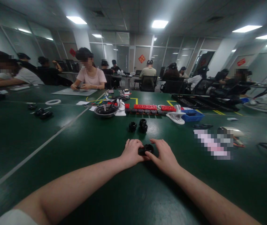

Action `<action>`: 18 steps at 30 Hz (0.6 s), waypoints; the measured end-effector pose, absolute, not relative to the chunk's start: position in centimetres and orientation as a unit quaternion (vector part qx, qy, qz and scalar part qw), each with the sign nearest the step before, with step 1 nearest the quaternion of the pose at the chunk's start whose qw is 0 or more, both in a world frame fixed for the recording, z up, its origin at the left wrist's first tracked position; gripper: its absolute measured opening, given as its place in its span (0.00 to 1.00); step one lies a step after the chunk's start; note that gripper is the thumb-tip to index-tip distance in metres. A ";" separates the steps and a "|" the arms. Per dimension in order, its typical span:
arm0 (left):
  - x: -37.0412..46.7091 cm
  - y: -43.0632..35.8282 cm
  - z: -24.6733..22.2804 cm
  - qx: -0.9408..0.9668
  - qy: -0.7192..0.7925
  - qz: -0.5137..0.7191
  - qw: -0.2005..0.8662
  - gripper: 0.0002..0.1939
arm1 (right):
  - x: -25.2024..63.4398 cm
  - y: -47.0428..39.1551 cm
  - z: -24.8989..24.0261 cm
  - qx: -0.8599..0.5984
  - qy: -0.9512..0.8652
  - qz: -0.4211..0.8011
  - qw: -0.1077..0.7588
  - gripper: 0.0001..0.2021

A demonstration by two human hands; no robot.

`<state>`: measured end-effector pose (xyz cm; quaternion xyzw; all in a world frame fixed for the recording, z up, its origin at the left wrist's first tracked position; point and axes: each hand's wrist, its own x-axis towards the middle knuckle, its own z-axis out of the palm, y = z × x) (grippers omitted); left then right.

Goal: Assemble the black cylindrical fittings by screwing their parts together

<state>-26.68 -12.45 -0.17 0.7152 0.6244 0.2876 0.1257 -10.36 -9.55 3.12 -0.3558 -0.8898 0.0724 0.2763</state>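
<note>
On the green table in front of me, both hands are around a small black ring-shaped part (148,148) with a round opening on top. My right hand (165,154) has its thumb against the near side and its fingers curved round the far side. From the left, my left hand (131,153) closes with bent fingers on a dark piece at the ring's side; whether it is a separate part I cannot tell. Just beyond my hands stand several similar black round parts (143,127), grouped close together.
Farther back are red block strips (145,107), a metal bowl with dark things (105,115), a white stand (176,115) and a blue bin (192,115). Black items (46,114) lie left, a metallic cylinder (233,131) right. A person in pink (90,77) sits across the table.
</note>
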 end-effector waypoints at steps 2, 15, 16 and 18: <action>-26.7 -12.5 -0.1 0.715 0.622 0.292 0.126 0.20 | -10.3 -9.6 3.3 -0.358 -0.888 0.065 0.282 0.18; -26.6 -12.5 0.4 0.716 0.627 0.280 0.123 0.19 | -10.5 -9.9 3.6 -0.381 -0.893 0.043 0.236 0.15; -26.6 -12.6 0.4 0.716 0.629 0.278 0.124 0.19 | -10.5 -9.9 3.6 -0.380 -0.893 0.045 0.236 0.15; -26.5 -12.6 0.5 0.715 0.630 0.276 0.127 0.19 | -10.5 -9.8 3.5 -0.379 -0.893 0.051 0.236 0.15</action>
